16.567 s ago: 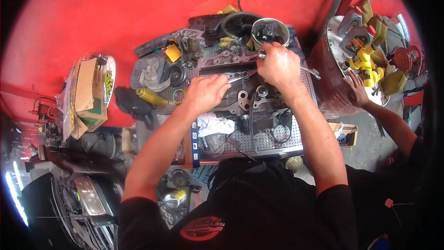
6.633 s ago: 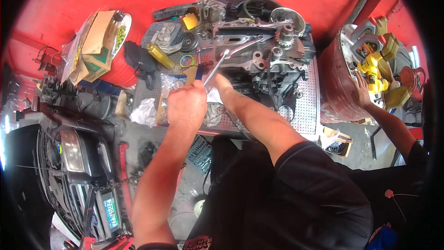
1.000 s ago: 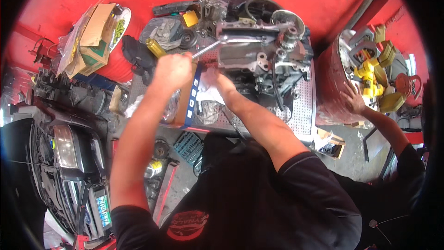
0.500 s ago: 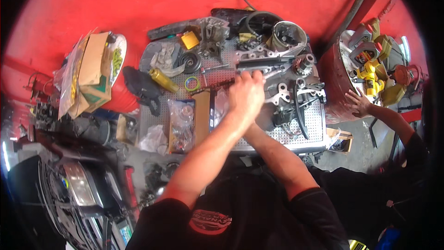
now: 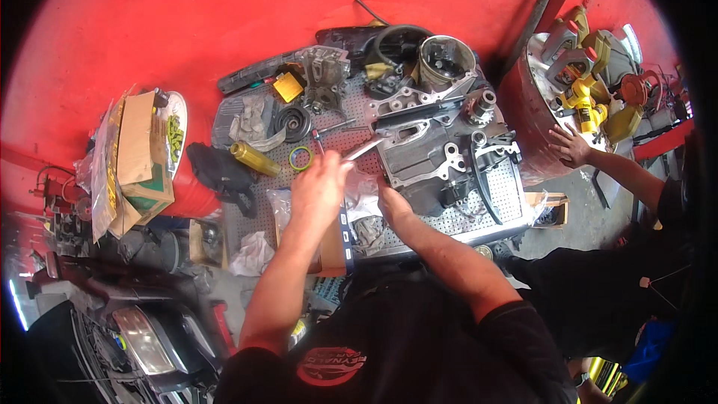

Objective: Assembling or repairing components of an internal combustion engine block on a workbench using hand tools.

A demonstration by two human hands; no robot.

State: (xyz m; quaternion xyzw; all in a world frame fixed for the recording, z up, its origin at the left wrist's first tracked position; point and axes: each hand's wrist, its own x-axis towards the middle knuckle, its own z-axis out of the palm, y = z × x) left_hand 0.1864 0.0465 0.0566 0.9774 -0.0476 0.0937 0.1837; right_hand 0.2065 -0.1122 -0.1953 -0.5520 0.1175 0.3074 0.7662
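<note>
Over a perforated metal workbench (image 5: 247,213) on red floor, grey engine casing (image 5: 441,157) laid at centre right, left hand (image 5: 320,188) clenched around a slim metal tool (image 5: 364,151) angled toward the casing, right hand (image 5: 394,206) rested beside crumpled plastic, grip not discernible, green ring (image 5: 301,158) lying nearby.

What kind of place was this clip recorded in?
Most likely a vehicle repair workshop: a perforated metal workbench strewn with engine parts, a large grey engine casing on it, oil bottles on a drum at right, and a headlight at lower left.
</note>
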